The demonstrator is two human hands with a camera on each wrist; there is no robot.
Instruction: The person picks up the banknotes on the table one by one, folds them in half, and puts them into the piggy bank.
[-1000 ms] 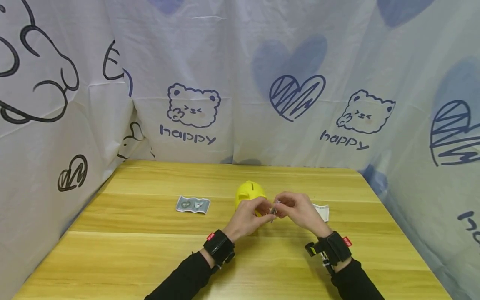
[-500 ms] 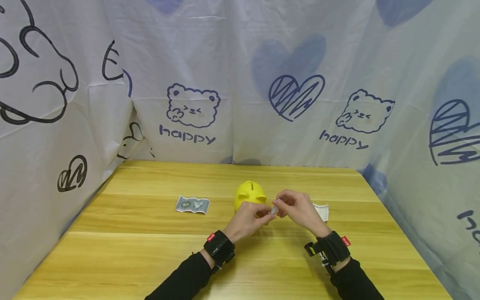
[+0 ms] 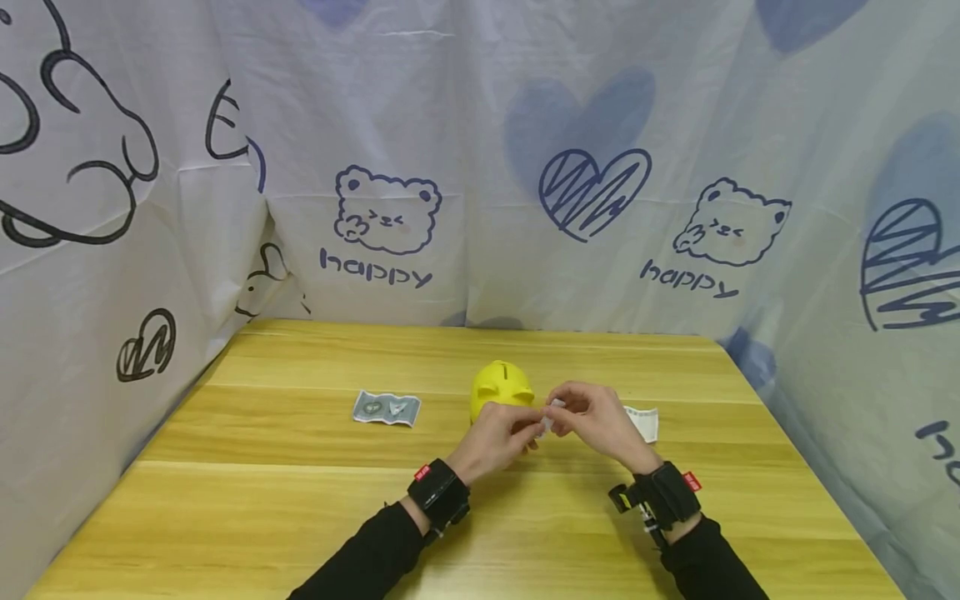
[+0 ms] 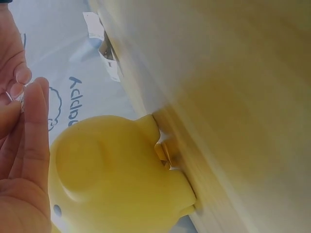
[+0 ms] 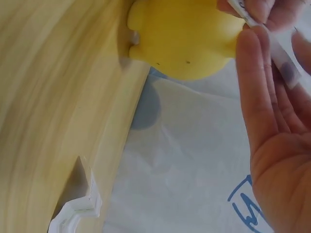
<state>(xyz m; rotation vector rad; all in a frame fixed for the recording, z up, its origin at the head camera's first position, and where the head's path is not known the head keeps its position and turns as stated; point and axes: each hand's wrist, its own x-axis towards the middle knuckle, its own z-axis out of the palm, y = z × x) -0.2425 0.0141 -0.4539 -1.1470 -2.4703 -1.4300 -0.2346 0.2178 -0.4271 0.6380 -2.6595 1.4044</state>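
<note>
Right at the centre, raised above the table, it's a small pale paper slip (image 5: 279,56), slanting between two sets of fingertips! Take that slip as the hub of the clock in the head view. At eight to nine o'clock, the left hand (image 3: 495,435) has one end pinched between thumb and fingers; at three, the right hand (image 3: 600,423) pinches the other, its fingers fairly straight.

Up at ten o'clock, just beyond the left hand, sits the yellow piggy bank (image 3: 501,383), upright, slot (image 3: 505,372) on top. The hand hides its lower part; whether they touch, I can't tell. Out at nine, well apart, a grey-green printed note (image 3: 386,409) lies wavy on the table (image 3: 300,508). At three, past the right hand, there's a bent white paper (image 3: 645,424), part of it standing up. Black wristbands (image 3: 438,497) at seven and four; patterned cloth (image 3: 487,250) across twelve.
</note>
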